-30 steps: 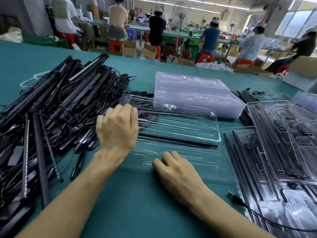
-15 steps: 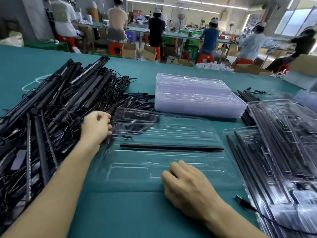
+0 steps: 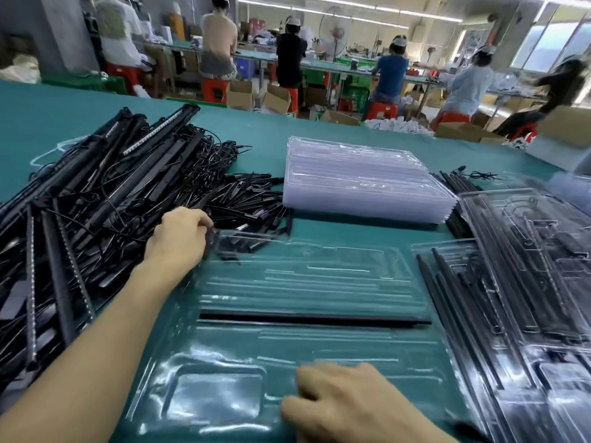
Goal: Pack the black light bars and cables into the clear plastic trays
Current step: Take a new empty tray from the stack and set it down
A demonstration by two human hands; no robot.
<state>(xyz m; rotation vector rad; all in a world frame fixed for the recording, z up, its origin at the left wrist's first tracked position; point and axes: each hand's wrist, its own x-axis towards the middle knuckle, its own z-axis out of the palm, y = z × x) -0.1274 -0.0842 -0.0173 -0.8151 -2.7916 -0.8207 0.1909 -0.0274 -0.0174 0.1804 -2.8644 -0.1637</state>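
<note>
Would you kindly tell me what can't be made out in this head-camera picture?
Head view:
- Left hand: fingertips hidden behind its own knuckles; grip unclear.
- Right hand: motion-blurred, forearm cut by bottom edge.
- Filled trays: cut off at right edge, contents masked by glare.
- Light bar pile: runs off left edge, too tangled to count.

Two hands (image 3: 179, 241) (image 3: 345, 401), one clear tray (image 3: 319, 282) holding one black bar (image 3: 313, 317), one stack of trays (image 3: 361, 183), six workers (image 3: 217, 43) behind.
</note>
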